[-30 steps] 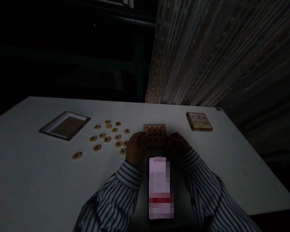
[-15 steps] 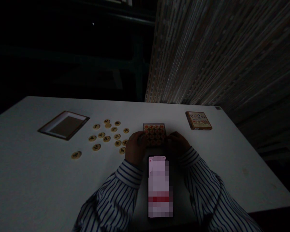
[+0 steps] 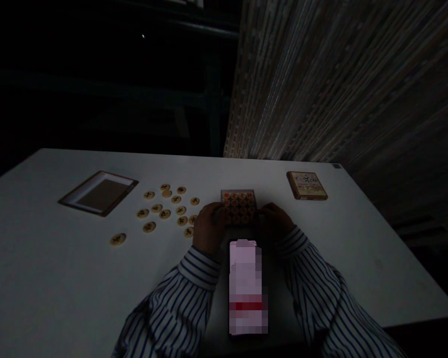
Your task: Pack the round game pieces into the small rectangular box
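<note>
A small open box [image 3: 237, 191] stands in front of me, filled with rows of red-marked Chinese chess pieces [image 3: 240, 203]. My left hand [image 3: 209, 227] is curled round its left side, partly covering the pieces there. On the opposite side, my right hand [image 3: 274, 220] has its fingers closed at the box's right edge; dim light hides the fingertips. Left of the box, several black-marked Chinese chess pieces [image 3: 165, 214] lie scattered on the white table, the nearest ones partly behind my left hand.
A phone [image 3: 245, 278] with a lit screen lies between my forearms. At the far left is an open shallow tray or lid [image 3: 106, 195]. A printed, closed box [image 3: 307, 185] lies at the right on the white table [image 3: 59, 278]. Beyond the far edge hangs a curtain [image 3: 276, 99].
</note>
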